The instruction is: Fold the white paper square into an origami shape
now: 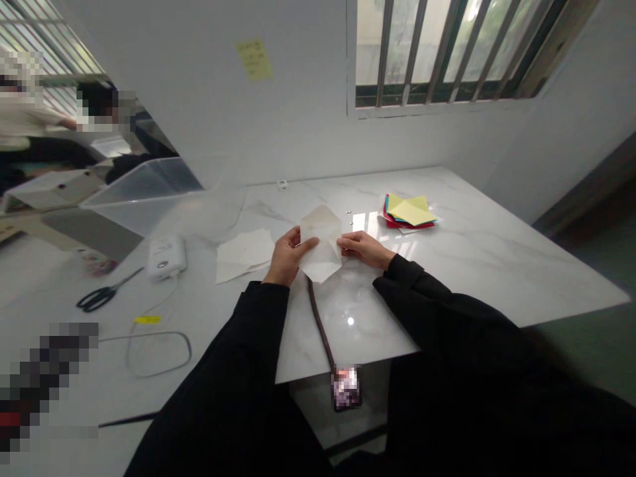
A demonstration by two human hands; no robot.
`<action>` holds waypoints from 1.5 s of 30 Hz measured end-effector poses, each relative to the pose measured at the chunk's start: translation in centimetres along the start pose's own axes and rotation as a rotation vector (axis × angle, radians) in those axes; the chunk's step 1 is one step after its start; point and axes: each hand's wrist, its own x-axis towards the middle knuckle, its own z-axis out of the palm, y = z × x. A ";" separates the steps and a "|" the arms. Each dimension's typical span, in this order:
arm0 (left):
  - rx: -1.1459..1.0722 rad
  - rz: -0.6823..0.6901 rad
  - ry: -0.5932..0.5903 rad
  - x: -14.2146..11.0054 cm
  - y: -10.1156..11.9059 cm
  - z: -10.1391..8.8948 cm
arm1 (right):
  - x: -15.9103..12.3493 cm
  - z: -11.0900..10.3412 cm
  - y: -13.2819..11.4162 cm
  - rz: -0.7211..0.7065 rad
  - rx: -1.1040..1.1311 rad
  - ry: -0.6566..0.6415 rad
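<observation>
Both the left hand (285, 257) and right hand (362, 248) have fingers clamped on a blank white paper (321, 244) above the bench (497, 252); the wall's yellow note (254, 59) is unreadable.

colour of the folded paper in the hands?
White, slightly translucent folded paper, pinched between left hand and right hand. Head view, frame centre.

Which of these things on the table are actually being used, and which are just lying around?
In use:
folded white paper, held by left hand and right hand

Lying about:
white sheets
coloured paper stack
scissors
white device
clear tub
</observation>
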 end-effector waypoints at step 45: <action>0.111 0.023 -0.014 0.1 -0.6 0.0 | -0.3 0.2 -0.3 0.037 -0.037 0.054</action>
